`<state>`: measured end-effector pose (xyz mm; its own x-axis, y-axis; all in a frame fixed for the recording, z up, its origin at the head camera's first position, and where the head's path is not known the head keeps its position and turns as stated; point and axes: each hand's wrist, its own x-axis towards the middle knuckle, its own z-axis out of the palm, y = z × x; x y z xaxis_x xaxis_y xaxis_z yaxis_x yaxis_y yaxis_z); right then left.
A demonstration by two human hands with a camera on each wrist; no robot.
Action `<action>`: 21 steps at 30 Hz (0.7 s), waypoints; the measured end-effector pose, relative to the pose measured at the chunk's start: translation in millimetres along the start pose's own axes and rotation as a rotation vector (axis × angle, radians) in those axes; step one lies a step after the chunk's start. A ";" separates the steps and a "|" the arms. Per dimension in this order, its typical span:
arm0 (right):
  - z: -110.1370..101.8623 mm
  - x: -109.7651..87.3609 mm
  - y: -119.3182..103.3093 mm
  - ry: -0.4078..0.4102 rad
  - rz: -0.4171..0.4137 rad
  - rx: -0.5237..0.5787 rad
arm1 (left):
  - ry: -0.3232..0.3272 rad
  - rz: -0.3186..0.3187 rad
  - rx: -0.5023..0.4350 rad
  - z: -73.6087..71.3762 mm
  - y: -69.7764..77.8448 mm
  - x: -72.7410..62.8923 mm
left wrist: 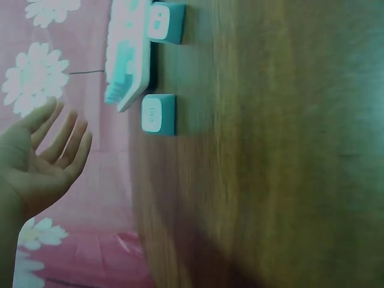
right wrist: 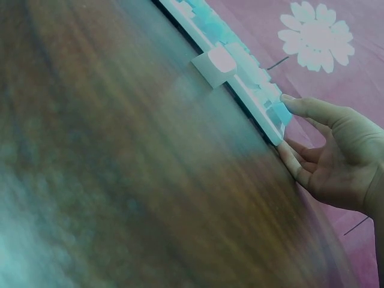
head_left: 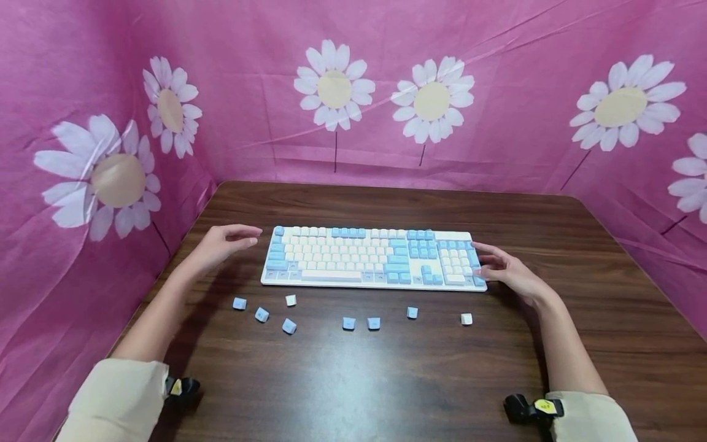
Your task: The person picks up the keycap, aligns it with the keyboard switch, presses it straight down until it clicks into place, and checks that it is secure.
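A white and blue keyboard (head_left: 337, 274) lies on the table, with bare switch spots showing among the keys of its bottom rows. My right hand (head_left: 513, 273) holds the keyboard's right end; in the right wrist view the thumb (right wrist: 309, 107) is at a blue corner key and the other fingers are at the side and lower edge. Off the keyboard's left end, my left hand (head_left: 221, 245) is held apart from it, fingers loosely extended and holding nothing. Loose blue keycaps (head_left: 289, 326) and two white ones, a left one (head_left: 291, 300) and a right one (head_left: 466, 319), lie in front.
The dark wooden table (head_left: 353, 380) has pink cloth (head_left: 248, 110) with large daisies around its back and sides. Two blue keycaps (head_left: 349, 323) sit near the middle, and another blue keycap (head_left: 412, 313) lies right of them. Black straps (head_left: 533, 408) circle both sleeves.
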<state>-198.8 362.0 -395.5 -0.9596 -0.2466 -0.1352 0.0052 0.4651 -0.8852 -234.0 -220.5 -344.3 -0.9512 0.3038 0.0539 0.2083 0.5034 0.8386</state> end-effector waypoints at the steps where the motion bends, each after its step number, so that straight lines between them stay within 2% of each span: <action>1: 0.2 0.1 -0.4 -0.002 -0.002 0.003 | -0.014 0.004 0.018 -1.1 1.1 -5.0; 6: -1.3 -0.2 -3.7 -0.010 -0.008 0.000 | -0.086 -0.006 0.017 -4.0 3.8 -27.2; 10: -3.4 0.0 -5.7 -0.014 -0.008 -0.003 | -0.118 -0.020 -0.007 -3.5 1.8 -40.4; 16: -3.3 0.3 -5.3 -0.013 0.001 0.002 | -0.170 0.020 0.014 -2.4 -8.2 -54.2; 21: -1.9 0.1 -4.1 -0.016 0.010 0.000 | -0.213 0.001 0.018 -5.4 -19.8 -65.7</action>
<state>-199.4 361.6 -391.1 -0.9549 -0.2552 -0.1516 0.0154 0.4674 -0.8839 -176.8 -254.8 -361.5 -0.8817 0.4676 -0.0623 0.2156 0.5169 0.8285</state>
